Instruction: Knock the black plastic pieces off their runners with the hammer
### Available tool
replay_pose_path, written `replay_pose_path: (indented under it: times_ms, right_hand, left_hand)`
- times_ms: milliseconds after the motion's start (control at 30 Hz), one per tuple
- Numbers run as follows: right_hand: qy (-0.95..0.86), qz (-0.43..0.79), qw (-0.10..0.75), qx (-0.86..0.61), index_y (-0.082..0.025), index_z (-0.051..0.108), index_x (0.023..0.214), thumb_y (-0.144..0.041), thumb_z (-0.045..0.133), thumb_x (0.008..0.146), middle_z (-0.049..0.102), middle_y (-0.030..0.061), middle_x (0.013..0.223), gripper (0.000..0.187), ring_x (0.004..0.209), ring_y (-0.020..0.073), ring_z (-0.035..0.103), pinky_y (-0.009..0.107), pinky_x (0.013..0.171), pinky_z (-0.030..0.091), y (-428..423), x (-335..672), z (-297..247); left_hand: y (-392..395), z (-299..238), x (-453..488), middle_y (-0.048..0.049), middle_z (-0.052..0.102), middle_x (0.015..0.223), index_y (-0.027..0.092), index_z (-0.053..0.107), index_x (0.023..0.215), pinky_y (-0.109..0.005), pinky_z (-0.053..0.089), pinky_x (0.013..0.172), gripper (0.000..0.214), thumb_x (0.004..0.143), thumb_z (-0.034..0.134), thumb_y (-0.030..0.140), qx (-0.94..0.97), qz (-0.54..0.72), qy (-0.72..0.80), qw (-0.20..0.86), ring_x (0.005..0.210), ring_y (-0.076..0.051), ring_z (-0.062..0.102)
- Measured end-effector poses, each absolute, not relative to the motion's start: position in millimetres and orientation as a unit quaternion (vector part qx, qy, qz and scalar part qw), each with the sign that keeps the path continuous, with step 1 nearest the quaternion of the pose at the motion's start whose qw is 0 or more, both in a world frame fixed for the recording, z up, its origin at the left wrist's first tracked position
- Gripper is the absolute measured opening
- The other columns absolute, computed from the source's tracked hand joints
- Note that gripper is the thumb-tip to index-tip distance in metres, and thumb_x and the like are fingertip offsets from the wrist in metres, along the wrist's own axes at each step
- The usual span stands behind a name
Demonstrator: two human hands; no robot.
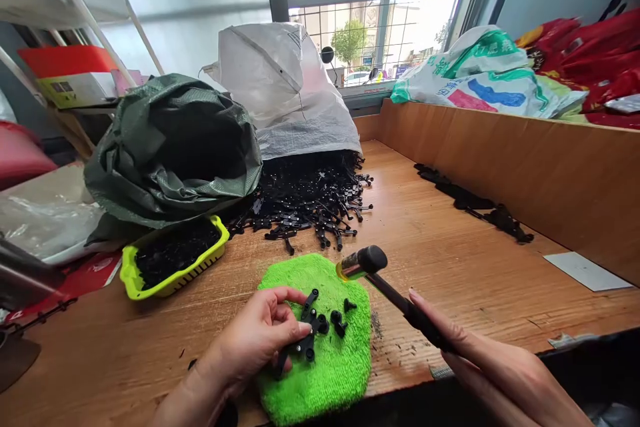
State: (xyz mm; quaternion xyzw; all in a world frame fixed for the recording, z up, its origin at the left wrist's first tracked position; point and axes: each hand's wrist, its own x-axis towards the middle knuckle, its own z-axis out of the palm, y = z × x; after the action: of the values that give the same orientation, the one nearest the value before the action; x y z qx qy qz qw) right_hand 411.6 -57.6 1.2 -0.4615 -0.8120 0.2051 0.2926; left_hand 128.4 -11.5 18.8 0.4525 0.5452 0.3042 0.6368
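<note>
Black plastic parts [306, 340] on a green microfiber cloth [340, 373], left hand [253, 340] holding them; right hand [493, 373] gripping a rubber mallet [370, 260]

Your towel [320, 353] is bright lime green, and the small plastic pieces [313, 333] on it are black. Your hammer [367, 261] has a black head, a brassy yellow band and a black handle. Near the left edge of the bench [465, 280], the basket [173, 283] is yellow-green, heaped with black. Past the far right corner, the white bag [480, 90] carries green, blue and pink print.
</note>
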Motion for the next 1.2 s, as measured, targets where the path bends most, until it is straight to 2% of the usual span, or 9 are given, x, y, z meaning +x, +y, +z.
replay_pose_path:
  times_ms: [300, 367, 433, 500, 600, 767, 933, 1100, 1200]
  right_hand:
    - [-0.695, 0.305, 0.400, -0.514, -0.027, 0.051, 0.125, -0.039, 0.045, 0.088, 0.055, 0.0005, 0.122, 0.039, 0.109, 0.0269, 0.051, 0.034, 0.089, 0.045, -40, 409, -14]
    - [-0.645, 0.330, 0.428, -0.540, -0.028, 0.056, 0.121, -0.046, 0.049, 0.085, 0.059, 0.0022, 0.116, 0.041, 0.102, 0.0271, 0.056, 0.031, 0.077, 0.052, -41, 409, -18]
    - [-0.593, 0.374, 0.459, -0.545, -0.027, 0.056, 0.121, -0.050, 0.051, 0.084, 0.065, 0.0049, 0.097, 0.044, 0.078, 0.0208, 0.061, 0.023, 0.056, 0.052, -43, 408, -21]
    - [-0.556, 0.430, 0.474, -0.531, -0.023, 0.051, 0.127, -0.052, 0.050, 0.085, 0.059, 0.0022, 0.067, 0.050, 0.052, 0.0131, 0.051, 0.018, 0.041, 0.042, -44, 407, -24]
    - [-0.546, 0.460, 0.468, -0.521, -0.018, 0.045, 0.131, -0.051, 0.047, 0.087, 0.047, -0.0016, 0.054, 0.056, 0.044, 0.0112, 0.040, 0.019, 0.038, 0.036, -43, 408, -29]
    - [-0.604, 0.458, 0.444, -0.478, -0.025, 0.042, 0.133, -0.045, 0.042, 0.091, 0.050, -0.0006, 0.057, 0.047, 0.046, 0.0125, 0.044, 0.020, 0.039, 0.038, -41, 414, -35]
    - [-0.562, 0.445, 0.471, -0.515, -0.027, 0.049, 0.128, -0.050, 0.046, 0.088, 0.062, 0.0036, 0.090, 0.046, 0.046, 0.0084, 0.039, 0.020, 0.041, 0.036, -44, 408, -29]
    - [-0.590, 0.414, 0.461, -0.517, -0.020, 0.048, 0.129, -0.047, 0.043, 0.090, 0.053, -0.0010, 0.056, 0.048, 0.041, 0.0118, 0.042, 0.022, 0.040, 0.039, -44, 405, -24]
    - [-0.613, 0.391, 0.460, -0.509, -0.026, 0.050, 0.127, -0.047, 0.044, 0.089, 0.066, 0.0054, 0.092, 0.044, 0.052, 0.0151, 0.057, 0.021, 0.039, 0.045, -43, 409, -25]
  left_hand:
    - [4, 18, 139, 0.0030, 0.058, 0.058, 0.011, 0.054, 0.096, -0.015, 0.038, 0.047, 0.047, 0.057, 0.078, 0.023, 0.399, 0.398, 0.493, 0.663, 0.048, -0.006, 0.053]
    - [9, 18, 144, 0.0032, 0.058, 0.056, 0.011, 0.055, 0.093, -0.016, 0.039, 0.048, 0.047, 0.055, 0.079, 0.024, 0.399, 0.394, 0.495, 0.664, 0.047, -0.007, 0.053]
    - [11, 18, 148, 0.0045, 0.057, 0.053, 0.012, 0.055, 0.090, -0.017, 0.040, 0.047, 0.047, 0.053, 0.080, 0.025, 0.393, 0.391, 0.505, 0.662, 0.045, -0.007, 0.054]
    - [12, 18, 152, 0.0049, 0.056, 0.053, 0.012, 0.055, 0.087, -0.018, 0.041, 0.048, 0.047, 0.051, 0.081, 0.026, 0.387, 0.388, 0.514, 0.660, 0.045, -0.008, 0.054]
    - [13, 16, 156, 0.0046, 0.057, 0.053, 0.013, 0.054, 0.085, -0.018, 0.041, 0.048, 0.046, 0.049, 0.080, 0.026, 0.381, 0.387, 0.520, 0.659, 0.045, -0.008, 0.055]
    - [13, 14, 159, 0.0066, 0.055, 0.049, 0.014, 0.048, 0.081, -0.018, 0.040, 0.045, 0.044, 0.049, 0.079, 0.024, 0.376, 0.392, 0.524, 0.656, 0.043, -0.009, 0.055]
    - [11, 17, 159, 0.0076, 0.054, 0.049, 0.015, 0.046, 0.079, -0.017, 0.038, 0.044, 0.045, 0.050, 0.079, 0.024, 0.373, 0.387, 0.522, 0.662, 0.043, -0.009, 0.055]
    - [10, 15, 159, 0.0074, 0.054, 0.049, 0.015, 0.045, 0.078, -0.019, 0.043, 0.046, 0.046, 0.049, 0.079, 0.025, 0.372, 0.396, 0.511, 0.666, 0.042, -0.009, 0.055]
    - [11, 13, 160, 0.0068, 0.055, 0.049, 0.015, 0.045, 0.077, -0.020, 0.044, 0.046, 0.045, 0.049, 0.079, 0.025, 0.373, 0.397, 0.510, 0.665, 0.042, -0.009, 0.055]
